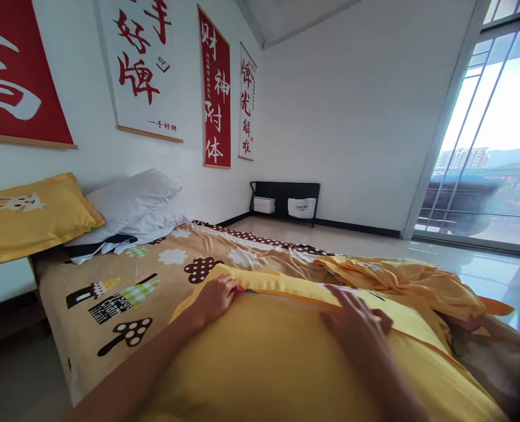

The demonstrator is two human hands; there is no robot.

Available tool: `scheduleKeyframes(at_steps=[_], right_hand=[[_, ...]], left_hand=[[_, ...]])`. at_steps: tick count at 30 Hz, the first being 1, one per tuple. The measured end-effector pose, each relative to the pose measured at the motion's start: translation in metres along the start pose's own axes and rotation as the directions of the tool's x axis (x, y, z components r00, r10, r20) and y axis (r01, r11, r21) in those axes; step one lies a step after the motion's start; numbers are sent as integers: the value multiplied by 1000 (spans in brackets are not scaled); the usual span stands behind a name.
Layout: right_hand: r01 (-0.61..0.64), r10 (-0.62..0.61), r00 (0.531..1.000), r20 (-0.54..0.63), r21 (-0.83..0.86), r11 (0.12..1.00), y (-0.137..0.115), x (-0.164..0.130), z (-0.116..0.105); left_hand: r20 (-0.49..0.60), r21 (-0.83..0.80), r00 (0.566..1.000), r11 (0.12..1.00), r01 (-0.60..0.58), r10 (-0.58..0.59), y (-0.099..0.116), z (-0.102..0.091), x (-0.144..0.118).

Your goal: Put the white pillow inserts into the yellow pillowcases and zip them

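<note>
Yellow pillow [260,357] under left hand [216,295] and right hand [360,325]

White walls [339,117] enclose the room, and a pale, glossy floor [369,236] runs to a dark skirting strip. The bed [172,287] fills much of the lower view, its tan sheet printed with clouds, trees and spotted mushrooms. To the right, a tall window [501,111] with thin bars shows buildings [462,158] outside.

On the near part of the bed lies the yellow pillow, directly before the person, with a fold of its cloth along the far edge. Beyond its right side is a crumpled yellow cloth [400,275]. At the bed's left end, a rabbit-print pillow [35,228] sits beside white pillows [130,202]. Red and white hanging scrolls [218,88] bear large characters along the left wall.

In the far corner, a low black stand [281,190] carries a white bag [301,207] and a white box [264,204].

The right hand is blurred; its grip is wide, fingers loosely extended on top of the pillow near the fold. The left hand's grip is narrow, fingers curled on the pillow's cloth at the far edge. Just beside those fingers shows a small red and green patch [242,289].
</note>
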State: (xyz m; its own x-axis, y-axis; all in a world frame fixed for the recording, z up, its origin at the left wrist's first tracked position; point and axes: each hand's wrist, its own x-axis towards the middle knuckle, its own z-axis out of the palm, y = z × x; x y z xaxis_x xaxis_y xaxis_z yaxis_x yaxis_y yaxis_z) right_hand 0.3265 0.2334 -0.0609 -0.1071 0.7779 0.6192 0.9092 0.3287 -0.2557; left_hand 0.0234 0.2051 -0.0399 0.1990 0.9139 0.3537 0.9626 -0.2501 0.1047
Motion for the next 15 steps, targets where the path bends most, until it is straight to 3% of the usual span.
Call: scheduleKeyframes(at_steps=[3,5,10,12,15], right_hand=[[-133,143,977,157,-70,989,38,4,-9],[-178,198,954,226,-104,979,44,4,-15],[-152,186,970,158,-205,967,38,0,-20],[-119,154,979,132,-242,963,60,-6,-22],[-192,222,970,95,-254,948,120,-20,-26]], left_hand=[[4,109,1000,994,18,-18,3,4,1],[7,175,999,984,31,-33,8,5,2],[33,204,977,958,201,-212,10,9,7],[45,159,968,958,237,-247,5,13,9],[69,64,969,970,233,-237,-1,16,11]])
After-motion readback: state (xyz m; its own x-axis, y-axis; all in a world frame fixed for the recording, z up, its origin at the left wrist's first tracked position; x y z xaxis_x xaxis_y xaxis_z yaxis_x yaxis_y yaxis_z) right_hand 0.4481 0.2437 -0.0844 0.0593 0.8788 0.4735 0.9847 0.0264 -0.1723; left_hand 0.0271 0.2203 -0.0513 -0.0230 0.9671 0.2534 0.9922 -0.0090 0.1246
